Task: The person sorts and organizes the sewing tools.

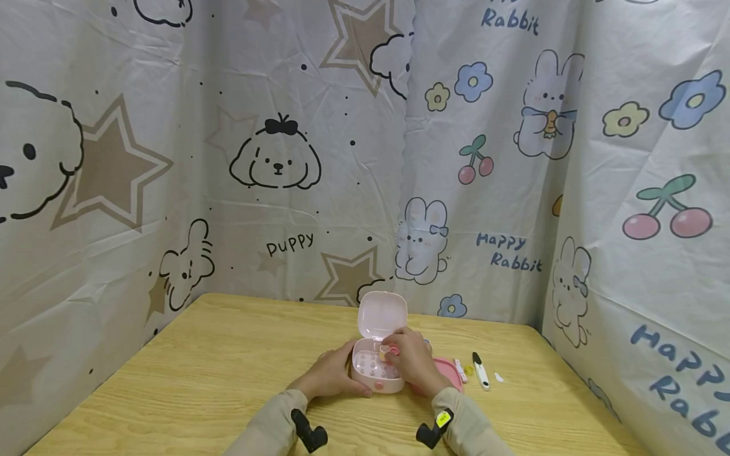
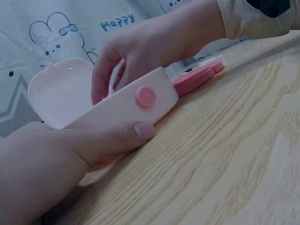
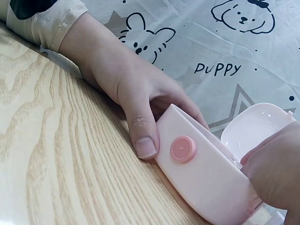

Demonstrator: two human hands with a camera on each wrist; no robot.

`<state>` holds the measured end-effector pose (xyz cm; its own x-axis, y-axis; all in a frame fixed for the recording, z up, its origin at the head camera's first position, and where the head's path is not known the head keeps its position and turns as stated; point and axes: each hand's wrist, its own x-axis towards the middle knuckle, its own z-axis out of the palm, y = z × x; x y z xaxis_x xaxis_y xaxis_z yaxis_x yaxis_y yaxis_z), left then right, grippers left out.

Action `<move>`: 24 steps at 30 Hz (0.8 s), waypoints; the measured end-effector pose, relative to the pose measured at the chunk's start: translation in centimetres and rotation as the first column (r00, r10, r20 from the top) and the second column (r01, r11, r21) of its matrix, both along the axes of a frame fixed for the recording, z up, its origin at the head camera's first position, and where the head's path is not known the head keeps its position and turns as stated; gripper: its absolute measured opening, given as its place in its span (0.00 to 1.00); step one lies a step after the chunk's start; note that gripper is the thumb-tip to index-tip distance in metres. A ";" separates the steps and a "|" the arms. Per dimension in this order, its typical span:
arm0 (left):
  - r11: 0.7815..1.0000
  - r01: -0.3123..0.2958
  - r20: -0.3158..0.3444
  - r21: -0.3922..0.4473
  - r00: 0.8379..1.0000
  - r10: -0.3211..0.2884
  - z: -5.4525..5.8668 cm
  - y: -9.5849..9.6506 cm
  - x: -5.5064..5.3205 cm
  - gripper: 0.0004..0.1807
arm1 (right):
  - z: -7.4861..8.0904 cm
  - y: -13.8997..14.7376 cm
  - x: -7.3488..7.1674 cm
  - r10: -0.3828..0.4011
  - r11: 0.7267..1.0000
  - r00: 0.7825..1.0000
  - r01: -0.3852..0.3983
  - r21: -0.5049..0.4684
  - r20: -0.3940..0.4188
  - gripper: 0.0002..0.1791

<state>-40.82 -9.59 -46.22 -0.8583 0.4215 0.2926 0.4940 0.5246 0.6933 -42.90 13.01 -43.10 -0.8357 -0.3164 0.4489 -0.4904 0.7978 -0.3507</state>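
A small pale pink box (image 1: 379,384) stands on the table with its hinged lid (image 1: 383,315) up; a round pink button (image 2: 146,96) is on its front. My left hand (image 1: 331,373) grips the box at its left side, thumb (image 3: 145,147) along the front wall. My right hand (image 1: 413,359) reaches over the box, fingers bent down into it. At those fingertips is a small pink-and-cream item (image 1: 384,352), partly covered, its kind unclear. Inside, the box floor (image 1: 367,364) has a dotted pattern.
Right of the box lies a deeper pink tray-like piece (image 1: 450,372), partly behind my right arm. Beside it are a small white-and-pink item (image 1: 460,371), a yellow piece (image 1: 469,370), a slim white tool with a black end (image 1: 481,371) and a small white piece (image 1: 499,377). Printed curtains surround the table.
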 end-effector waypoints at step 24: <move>0.999 0.011 0.011 0.032 1.000 -0.012 -0.1 0.1 -0.1 0.63 | 0.2 -0.2 0.1 -0.061 0.998 0.997 0.060 0.029 0.040 0.10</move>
